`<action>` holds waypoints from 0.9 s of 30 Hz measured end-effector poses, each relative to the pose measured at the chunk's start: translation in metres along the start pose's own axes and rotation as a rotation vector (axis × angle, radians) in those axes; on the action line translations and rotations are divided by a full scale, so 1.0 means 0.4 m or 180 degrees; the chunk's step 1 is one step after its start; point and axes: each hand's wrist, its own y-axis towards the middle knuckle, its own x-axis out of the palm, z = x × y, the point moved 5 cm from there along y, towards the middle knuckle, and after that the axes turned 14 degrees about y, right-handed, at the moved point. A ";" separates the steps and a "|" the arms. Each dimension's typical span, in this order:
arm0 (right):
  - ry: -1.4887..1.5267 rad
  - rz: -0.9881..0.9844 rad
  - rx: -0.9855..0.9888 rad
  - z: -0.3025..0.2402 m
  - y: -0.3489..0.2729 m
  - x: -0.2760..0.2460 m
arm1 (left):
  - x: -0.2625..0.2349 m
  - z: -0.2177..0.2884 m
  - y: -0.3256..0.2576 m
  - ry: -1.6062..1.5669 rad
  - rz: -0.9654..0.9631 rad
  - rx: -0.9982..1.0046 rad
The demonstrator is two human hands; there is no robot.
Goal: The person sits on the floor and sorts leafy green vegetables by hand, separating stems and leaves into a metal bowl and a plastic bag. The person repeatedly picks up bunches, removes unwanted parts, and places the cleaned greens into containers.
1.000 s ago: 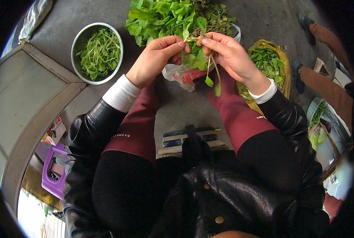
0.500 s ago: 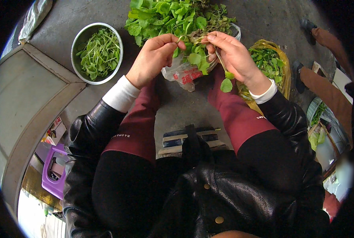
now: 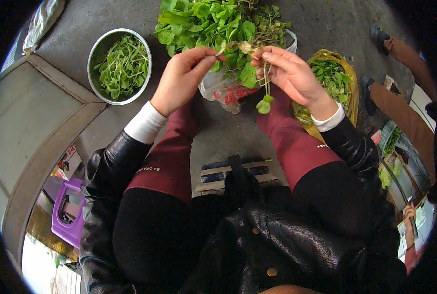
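Both hands pinching one leafy green sprig point(image 3: 264, 83) at its root end.
My left hand point(image 3: 181, 81) and right hand point(image 3: 292, 73) fingers clamp it; light, limp, easily torn — best gripped low by the root.

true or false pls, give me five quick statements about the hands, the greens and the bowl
1. Both hands pinch the same sprig of greens. True: the left hand and the right hand meet at its root end.
2. The metal bowl holds nothing. False: it holds loose green sprigs.
3. The bowl sits on the person's left. True.
4. The yellow plastic bag lies by the left hand. False: it lies beside the right hand, with greens inside.
5. The pile of leafy greens rests in the person's lap. False: it lies on the ground beyond the hands.
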 end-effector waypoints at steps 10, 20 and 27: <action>-0.0331 0.0175 0.0248 0.048 0.007 -0.005 | 0.029 0.075 -0.011 0.1893 0.0068 0.1152; 0.1492 -0.0153 0.0583 0.000 -0.001 -0.010 | -0.335 -0.217 -0.066 0.4585 0.1748 -0.0296; 0.1357 0.0195 0.0370 0.025 0.022 0.015 | 0.009 0.099 0.004 0.0650 0.0328 0.0865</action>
